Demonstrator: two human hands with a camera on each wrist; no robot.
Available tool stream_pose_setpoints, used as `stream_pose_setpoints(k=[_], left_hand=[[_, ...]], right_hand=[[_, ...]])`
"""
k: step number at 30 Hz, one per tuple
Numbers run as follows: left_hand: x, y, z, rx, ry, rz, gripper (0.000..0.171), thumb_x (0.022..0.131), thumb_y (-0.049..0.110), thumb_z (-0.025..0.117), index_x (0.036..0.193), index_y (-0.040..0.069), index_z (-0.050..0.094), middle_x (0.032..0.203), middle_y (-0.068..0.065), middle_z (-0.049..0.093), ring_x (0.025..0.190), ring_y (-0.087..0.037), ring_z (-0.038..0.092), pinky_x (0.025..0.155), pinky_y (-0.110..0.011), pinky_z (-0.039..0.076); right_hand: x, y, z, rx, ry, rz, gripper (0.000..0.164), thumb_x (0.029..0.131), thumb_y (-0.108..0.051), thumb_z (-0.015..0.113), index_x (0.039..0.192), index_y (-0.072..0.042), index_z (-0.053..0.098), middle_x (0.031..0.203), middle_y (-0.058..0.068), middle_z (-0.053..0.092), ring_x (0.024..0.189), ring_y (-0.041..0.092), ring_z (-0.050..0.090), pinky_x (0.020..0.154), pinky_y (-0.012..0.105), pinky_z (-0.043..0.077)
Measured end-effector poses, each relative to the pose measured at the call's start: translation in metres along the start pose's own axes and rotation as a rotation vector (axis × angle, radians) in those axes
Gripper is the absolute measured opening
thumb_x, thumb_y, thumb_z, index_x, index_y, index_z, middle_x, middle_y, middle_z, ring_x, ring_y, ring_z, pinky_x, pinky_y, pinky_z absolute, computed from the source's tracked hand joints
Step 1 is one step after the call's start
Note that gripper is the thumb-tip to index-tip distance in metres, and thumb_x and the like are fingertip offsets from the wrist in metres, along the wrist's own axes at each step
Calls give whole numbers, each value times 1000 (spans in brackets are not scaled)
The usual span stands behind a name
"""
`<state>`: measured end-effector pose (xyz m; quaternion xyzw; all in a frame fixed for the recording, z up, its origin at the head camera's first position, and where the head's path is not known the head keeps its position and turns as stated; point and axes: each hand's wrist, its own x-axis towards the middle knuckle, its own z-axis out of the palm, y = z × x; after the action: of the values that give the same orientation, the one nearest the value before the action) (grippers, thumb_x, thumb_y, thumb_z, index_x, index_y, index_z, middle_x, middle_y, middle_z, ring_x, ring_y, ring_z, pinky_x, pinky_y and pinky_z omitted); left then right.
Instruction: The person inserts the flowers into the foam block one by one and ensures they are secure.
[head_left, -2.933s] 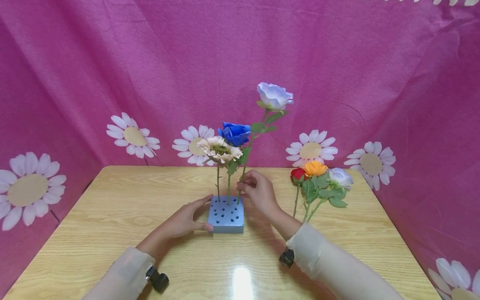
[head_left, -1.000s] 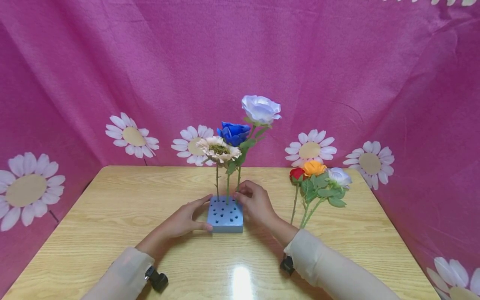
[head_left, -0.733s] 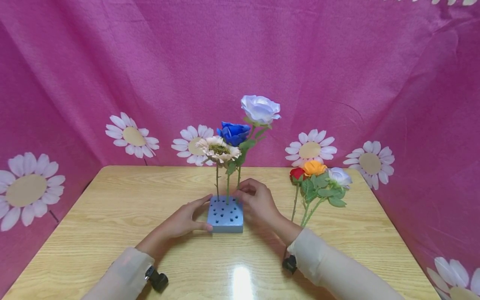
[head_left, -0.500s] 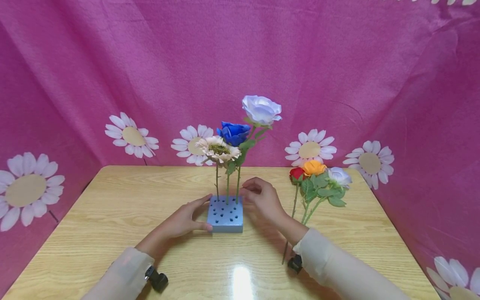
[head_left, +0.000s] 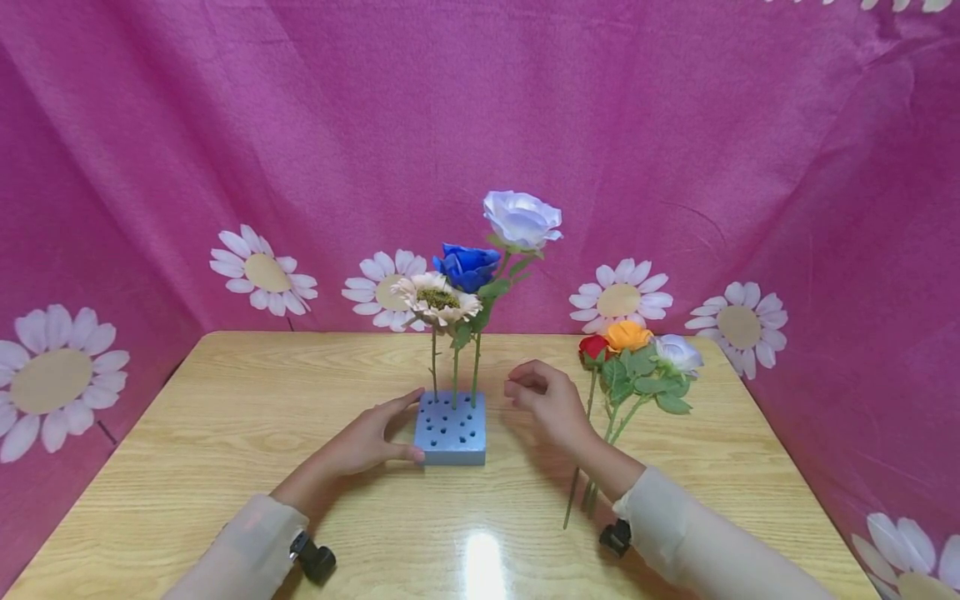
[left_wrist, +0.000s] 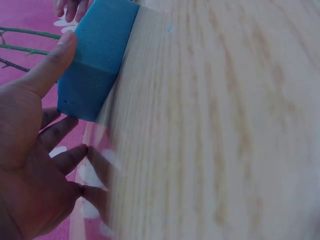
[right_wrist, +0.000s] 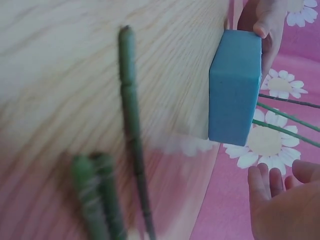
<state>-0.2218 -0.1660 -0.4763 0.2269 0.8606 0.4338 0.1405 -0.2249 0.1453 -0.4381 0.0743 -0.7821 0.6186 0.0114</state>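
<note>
On the table [head_left: 247, 433], the tall lilac rose [head_left: 521, 219] now stands unaided in the blue block [head_left: 450, 457], so its placing looks done. The left hand [head_left: 367, 437] grips the block's left side, thumb and fingers set wide. The right hand [head_left: 551, 404] has let go, fingers loosely bent, holding nothing.

Perforated blue block [head_left: 450, 457], three flowers inserted.
Standing in the block I log remotely: cream daisy-like flower [head_left: 437, 300], blue rose [head_left: 468, 267], pale lavender rose [head_left: 522, 220]. At its left side, the left hand [head_left: 375, 437], gripping. Right of it, apart, the right hand [head_left: 553, 407], fingers loosely bent. Farther right, lying on the table [head_left: 225, 417]: red rose [head_left: 593, 349], orange rose [head_left: 628, 335], second pale rose [head_left: 679, 355].
</note>
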Motion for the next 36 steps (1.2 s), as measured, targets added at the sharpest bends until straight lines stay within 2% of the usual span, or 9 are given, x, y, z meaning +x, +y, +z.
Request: stream_pose_setpoints(k=[7, 13, 19, 25, 33, 36], left_hand=[[1, -1, 0, 11, 3, -9, 105, 82, 41, 87, 165, 15, 27, 164, -10, 38, 156, -38, 23, 123, -66, 16], [1, -1, 0, 6, 1, -10, 105, 83, 40, 87, 165, 15, 27, 165, -10, 38, 156, -37, 23, 123, -65, 16], [2, 0, 0, -4, -5, -9, 105, 83, 40, 87, 165, 15, 26, 165, -10, 38, 156, -36, 23, 123, -65, 16], [2, 1, -1, -14, -8, 7, 105, 82, 38, 87, 165, 13, 26, 164, -12, 39, 155, -36, 25, 124, -62, 17], [0, 3, -1, -27, -14, 4, 106, 82, 36, 87, 164, 11, 26, 164, -13, 38, 155, -36, 26, 124, -61, 18], [0, 3, 0, -25, -15, 4, 106, 82, 37, 87, 164, 11, 26, 164, -13, 39, 155, -36, 27, 124, -62, 18]], right_hand=[[-7, 9, -13, -17, 21, 32, 21, 96, -5, 72, 114, 5, 67, 106, 19, 73, 101, 41, 71, 87, 39, 62], [-14, 12, -23, -49, 58, 29, 17, 94, -3, 73, 110, 4, 69, 101, 17, 73, 99, 39, 72, 82, 33, 62], [-23, 14, -32, -112, 91, 25, 17, 95, -6, 73, 110, 2, 69, 101, 16, 73, 93, 22, 70, 80, 28, 61], [-31, 16, -40, -98, 119, 50, 23, 95, -3, 72, 116, 6, 67, 107, 20, 73, 93, 11, 68, 81, 24, 60], [-45, 18, -51, -74, 126, 97, 26, 96, 0, 69, 120, 9, 64, 111, 23, 71, 95, 14, 71, 83, 31, 62], [-50, 20, -55, -86, 128, 112, 29, 96, -1, 70, 122, 10, 63, 113, 23, 71, 95, 14, 70, 82, 29, 61]])
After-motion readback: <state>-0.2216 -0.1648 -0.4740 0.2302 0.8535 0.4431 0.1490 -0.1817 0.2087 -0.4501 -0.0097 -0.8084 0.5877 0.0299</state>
